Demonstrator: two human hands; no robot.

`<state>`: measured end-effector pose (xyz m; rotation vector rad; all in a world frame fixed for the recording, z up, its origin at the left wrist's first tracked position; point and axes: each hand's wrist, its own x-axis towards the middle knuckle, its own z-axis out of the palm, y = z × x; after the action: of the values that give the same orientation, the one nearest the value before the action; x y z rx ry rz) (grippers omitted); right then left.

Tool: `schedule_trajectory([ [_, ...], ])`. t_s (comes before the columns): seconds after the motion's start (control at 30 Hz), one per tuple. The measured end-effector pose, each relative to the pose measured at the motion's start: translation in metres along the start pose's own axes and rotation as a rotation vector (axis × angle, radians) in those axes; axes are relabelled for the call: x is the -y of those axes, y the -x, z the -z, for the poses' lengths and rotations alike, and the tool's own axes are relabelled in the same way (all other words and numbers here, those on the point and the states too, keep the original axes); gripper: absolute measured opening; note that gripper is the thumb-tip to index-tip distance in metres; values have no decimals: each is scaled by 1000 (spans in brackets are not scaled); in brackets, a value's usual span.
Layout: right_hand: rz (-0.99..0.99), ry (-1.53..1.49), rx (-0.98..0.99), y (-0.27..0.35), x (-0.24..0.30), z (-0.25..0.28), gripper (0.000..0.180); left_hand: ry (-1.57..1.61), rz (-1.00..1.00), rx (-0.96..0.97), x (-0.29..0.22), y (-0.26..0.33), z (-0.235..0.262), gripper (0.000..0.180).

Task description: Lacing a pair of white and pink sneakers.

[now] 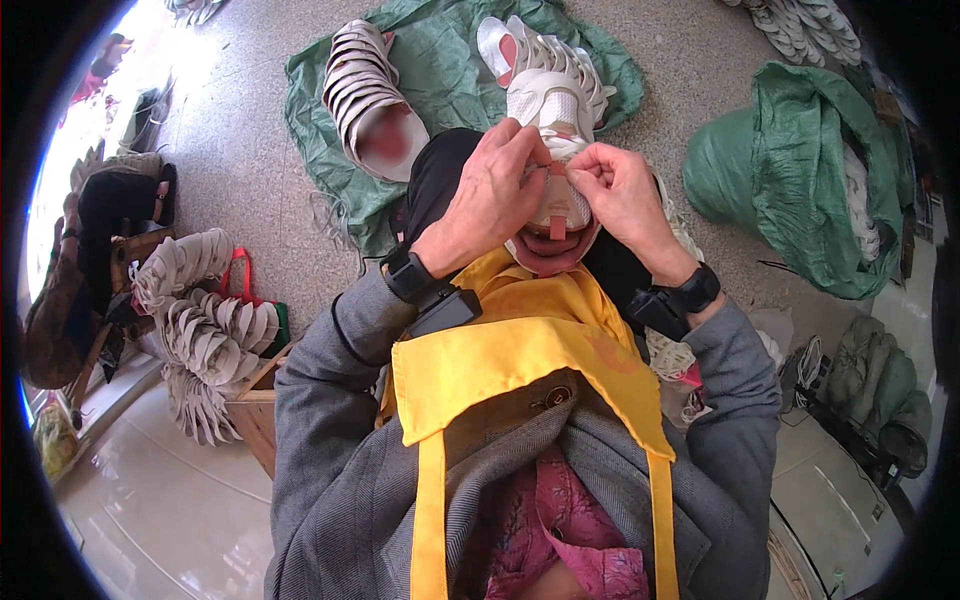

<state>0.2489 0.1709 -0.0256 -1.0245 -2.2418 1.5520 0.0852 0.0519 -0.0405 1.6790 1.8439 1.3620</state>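
A white and beige shoe upper with pink trim (pixel 562 208) lies over my lap, its pink-lined opening toward me. My left hand (pixel 492 185) is closed in a pinch at the left edge of its tongue and lacing area. Opposite it, my right hand (pixel 622 196) pinches the right edge, thumb and forefinger together. A small pink strip shows between the fingertips; any lace or thread there is too fine to make out. Just beyond my hands, a row of nested white uppers (pixel 550 98) leads up to the one I hold.
Another stack of uppers (pixel 362 88) rests on a green woven sheet (pixel 450 55) on the floor. At right stands a bulging green sack (pixel 735 170) with uppers inside. More uppers (pixel 205 325) sit by a wooden box (pixel 257 412) at left. I wear a yellow apron (pixel 500 375).
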Motion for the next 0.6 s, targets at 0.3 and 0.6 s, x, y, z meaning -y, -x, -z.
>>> schedule_trajectory([
  [0.3,-13,97,22,-3,4,4,18,-33,-31,40,3,-3,-3,15],
  [0.6,-93,86,206,-17,9,25,16,70,-98,185,14,-17,4,11],
])
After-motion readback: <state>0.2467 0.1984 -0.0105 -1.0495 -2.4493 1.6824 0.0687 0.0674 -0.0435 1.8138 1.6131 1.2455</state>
